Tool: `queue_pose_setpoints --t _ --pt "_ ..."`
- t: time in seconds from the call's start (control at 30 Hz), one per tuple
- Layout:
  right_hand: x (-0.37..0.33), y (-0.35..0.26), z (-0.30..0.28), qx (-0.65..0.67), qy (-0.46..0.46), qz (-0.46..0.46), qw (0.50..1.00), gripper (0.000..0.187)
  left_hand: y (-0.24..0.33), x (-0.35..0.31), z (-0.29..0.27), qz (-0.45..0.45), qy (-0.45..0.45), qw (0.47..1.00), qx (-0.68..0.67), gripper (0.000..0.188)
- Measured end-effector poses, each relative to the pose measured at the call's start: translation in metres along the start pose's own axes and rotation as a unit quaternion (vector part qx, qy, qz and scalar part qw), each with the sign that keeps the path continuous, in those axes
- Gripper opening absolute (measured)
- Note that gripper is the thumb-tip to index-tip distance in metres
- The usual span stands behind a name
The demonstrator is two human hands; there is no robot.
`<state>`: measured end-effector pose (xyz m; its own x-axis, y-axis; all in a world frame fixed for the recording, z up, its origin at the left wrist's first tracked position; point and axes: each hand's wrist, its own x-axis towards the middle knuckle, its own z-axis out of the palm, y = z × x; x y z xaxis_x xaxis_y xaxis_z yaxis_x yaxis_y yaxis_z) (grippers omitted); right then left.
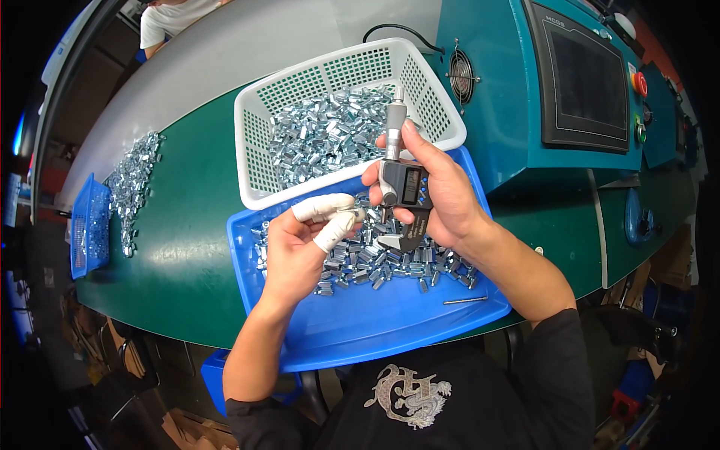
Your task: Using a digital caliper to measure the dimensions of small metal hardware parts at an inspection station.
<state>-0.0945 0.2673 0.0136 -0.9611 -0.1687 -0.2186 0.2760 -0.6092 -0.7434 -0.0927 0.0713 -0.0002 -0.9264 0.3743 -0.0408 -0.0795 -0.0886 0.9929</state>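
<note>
My right hand is wrapped round a digital micrometer, its thimble pointing up and its curved frame hanging below the small display. White finger covers sit on the thumb and forefinger of my left hand. Those two fingertips pinch a small metal piece, mostly hidden, close to the micrometer's jaw but apart from it. Both hands are above a blue tray with many loose shiny metal hex pieces in it. A thin metal rod lies at the tray's right side.
Behind the tray, a white perforated basket holds a heap of similar pieces. More pieces lie piled on the green table beside a small blue basket. A teal machine with a screen stands right. Another person sits far left.
</note>
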Motion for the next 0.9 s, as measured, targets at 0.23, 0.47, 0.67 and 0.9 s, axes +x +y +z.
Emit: queue_pose_setpoints --t 0.23,0.47,0.67,0.9 --pt "0.001 0.0028 -0.0005 0.023 -0.019 -0.001 1.0 0.05 -0.0018 -0.0073 0.0084 -0.081 -0.082 0.992 -0.049 0.024" --pt "0.0007 0.003 -0.0005 0.018 -0.031 0.005 0.999 0.049 0.0014 -0.007 0.0059 -0.115 -0.088 0.987 -0.074 0.027" --pt "-0.0005 0.0004 0.0014 0.012 -0.025 0.008 1.0 0.046 0.0065 -0.0074 0.009 -0.122 -0.077 0.987 -0.072 0.026" --pt "-0.0007 0.001 0.0015 0.011 -0.046 0.003 0.999 0.05 0.0072 -0.0081 0.0093 -0.126 -0.077 0.987 -0.067 0.024"
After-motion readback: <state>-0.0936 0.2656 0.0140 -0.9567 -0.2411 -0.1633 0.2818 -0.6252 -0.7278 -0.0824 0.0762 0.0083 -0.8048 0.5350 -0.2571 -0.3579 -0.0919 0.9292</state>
